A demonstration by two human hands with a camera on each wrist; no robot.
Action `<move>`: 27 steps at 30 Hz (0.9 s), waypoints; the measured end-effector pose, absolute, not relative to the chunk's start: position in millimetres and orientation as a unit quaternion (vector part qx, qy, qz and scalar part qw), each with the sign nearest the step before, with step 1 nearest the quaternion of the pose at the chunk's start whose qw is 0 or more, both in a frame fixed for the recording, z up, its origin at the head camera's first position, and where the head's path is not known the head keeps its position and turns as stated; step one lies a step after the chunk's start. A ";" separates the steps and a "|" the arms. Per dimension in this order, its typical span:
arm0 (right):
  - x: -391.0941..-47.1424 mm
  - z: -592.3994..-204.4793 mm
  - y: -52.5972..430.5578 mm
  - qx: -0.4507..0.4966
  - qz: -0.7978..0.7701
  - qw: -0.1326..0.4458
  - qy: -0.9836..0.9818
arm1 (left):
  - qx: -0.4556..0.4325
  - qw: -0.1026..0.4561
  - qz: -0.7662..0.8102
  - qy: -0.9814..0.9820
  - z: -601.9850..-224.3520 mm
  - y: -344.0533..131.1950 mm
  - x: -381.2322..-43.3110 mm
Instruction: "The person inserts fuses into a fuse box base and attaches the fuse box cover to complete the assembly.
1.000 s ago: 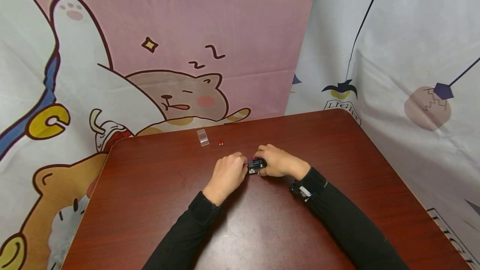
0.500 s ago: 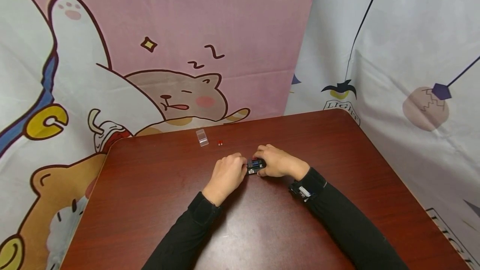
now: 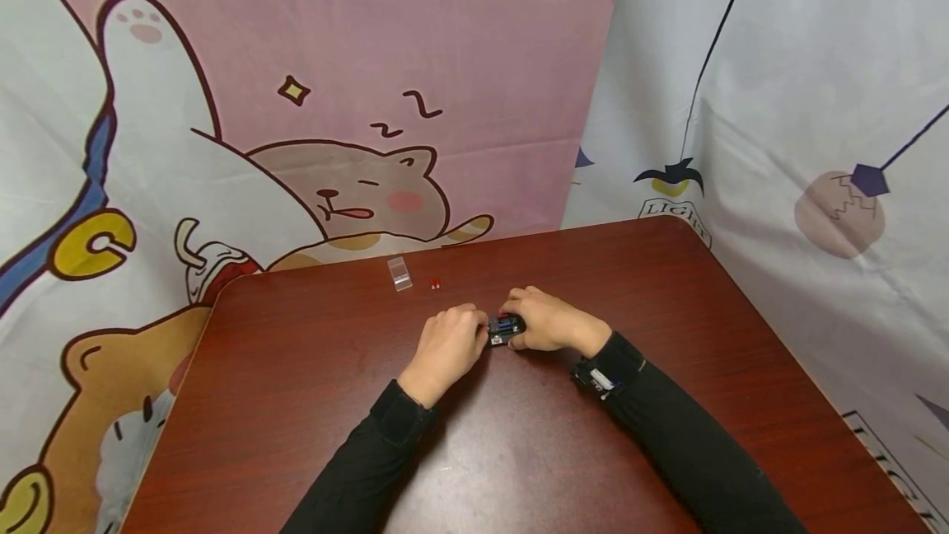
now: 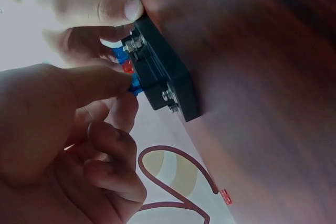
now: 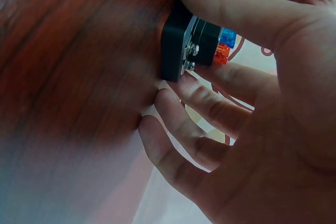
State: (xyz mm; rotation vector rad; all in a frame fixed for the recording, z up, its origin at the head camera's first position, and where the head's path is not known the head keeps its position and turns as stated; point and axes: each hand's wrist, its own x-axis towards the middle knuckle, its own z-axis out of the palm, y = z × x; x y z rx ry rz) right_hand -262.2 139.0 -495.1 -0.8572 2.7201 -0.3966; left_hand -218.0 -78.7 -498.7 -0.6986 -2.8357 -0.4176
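Note:
A small black fuse box (image 3: 507, 330) with metal screw terminals sits on the table between the two hands. In the left wrist view, blue and red blade fuses stand in it, among them a red fuse (image 4: 127, 66). My right hand (image 3: 552, 321) grips the box, its thumb on the base edge and fingers on the far side. At the box's left, my left hand (image 3: 445, 348) pinches a blue blade fuse (image 4: 136, 84) between thumb and forefinger; the fuse is mostly covered by the fingertips. A blue fuse (image 5: 228, 37) also shows in the right wrist view.
Toward the back of the brown table (image 3: 311, 402) lies a clear plastic cover (image 3: 400, 274). Loose red fuses (image 3: 435, 283) lie just right of it. Printed cloth (image 3: 504, 89) hangs behind the table and along its right side.

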 end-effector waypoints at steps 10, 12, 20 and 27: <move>-262.7 -494.4 140.0 -0.301 -0.140 0.124 0.935 | -0.187 0.077 -0.165 -0.965 -484.5 -105.7 -245.1; -263.0 -494.3 139.9 -0.302 -0.139 0.122 0.935 | -0.171 0.073 -0.159 -0.970 -478.5 -114.5 -255.3; -262.6 -494.0 140.3 -0.300 -0.145 0.126 0.934 | -0.160 0.076 -0.090 -0.980 -463.4 -140.5 -291.9; -261.5 -496.0 142.1 -0.300 -0.146 0.130 0.934 | -0.215 0.076 -0.036 -0.973 -468.4 -144.9 -313.8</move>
